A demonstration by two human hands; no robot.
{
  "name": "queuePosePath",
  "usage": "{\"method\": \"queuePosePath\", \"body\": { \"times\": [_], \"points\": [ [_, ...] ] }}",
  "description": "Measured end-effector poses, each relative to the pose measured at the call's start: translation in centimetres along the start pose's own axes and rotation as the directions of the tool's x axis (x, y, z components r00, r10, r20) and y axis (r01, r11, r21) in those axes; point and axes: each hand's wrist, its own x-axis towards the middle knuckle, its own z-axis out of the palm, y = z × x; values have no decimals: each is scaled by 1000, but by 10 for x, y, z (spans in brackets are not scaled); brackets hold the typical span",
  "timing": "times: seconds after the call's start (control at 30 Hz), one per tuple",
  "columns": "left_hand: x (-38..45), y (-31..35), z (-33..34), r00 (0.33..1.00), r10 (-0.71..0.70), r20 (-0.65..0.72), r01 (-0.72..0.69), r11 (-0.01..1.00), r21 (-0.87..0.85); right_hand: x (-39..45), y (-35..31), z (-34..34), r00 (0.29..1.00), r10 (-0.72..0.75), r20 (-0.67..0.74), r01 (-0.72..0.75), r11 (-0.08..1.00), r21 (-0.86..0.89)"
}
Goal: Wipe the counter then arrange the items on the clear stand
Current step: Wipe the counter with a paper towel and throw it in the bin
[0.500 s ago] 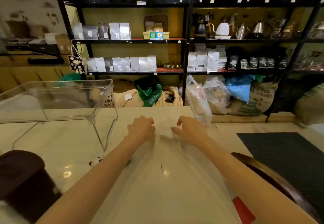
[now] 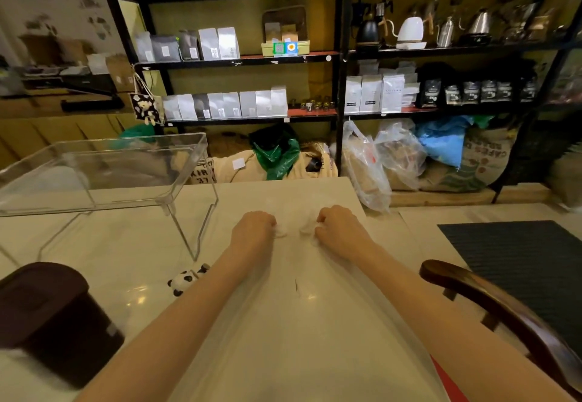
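Observation:
Both of my hands rest on the white marble counter [image 2: 283, 323] near its far edge. My left hand [image 2: 253, 228] and my right hand [image 2: 338, 228] are each closed on a piece of thin white tissue [image 2: 294, 228] that stretches between them on the counter. The clear stand [image 2: 104, 175] is to the left, on thin legs, with nothing on its top. A small panda figure [image 2: 185, 280] lies on the counter by the stand's front right leg, partly hidden by my left forearm. A dark brown lidded container [image 2: 50, 319] sits at the near left.
A dark wooden chair back [image 2: 491, 301] curves at the near right, over a dark ribbed mat [image 2: 519, 260]. Black shelves [image 2: 341, 55] with bags and kettles rise behind the counter, with sacks and plastic bags [image 2: 371, 165] on the floor below.
Both hands have curled tighter and pulled a little toward me, bunching the tissue between them.

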Motion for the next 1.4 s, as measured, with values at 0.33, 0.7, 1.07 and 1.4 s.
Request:
{"method": "queuePosePath", "body": {
  "times": [0.33,0.7,1.07,1.4],
  "points": [
    [-32,17,-10,939,192,-284,-208,978,-27,-26,11,-13,985,-67,-157,85,990,111],
    [-155,15,-28,861,310,-403,-393,909,-141,-145,-11,-34,946,-155,-284,194,974,117],
    [-369,-33,-11,850,424,-313,-488,858,-161,-349,-68,0,947,-129,-294,167,980,108],
    [-504,-77,49,903,409,-132,-429,868,-248,-489,-94,74,981,-69,-180,99,982,162]
  ]
}}
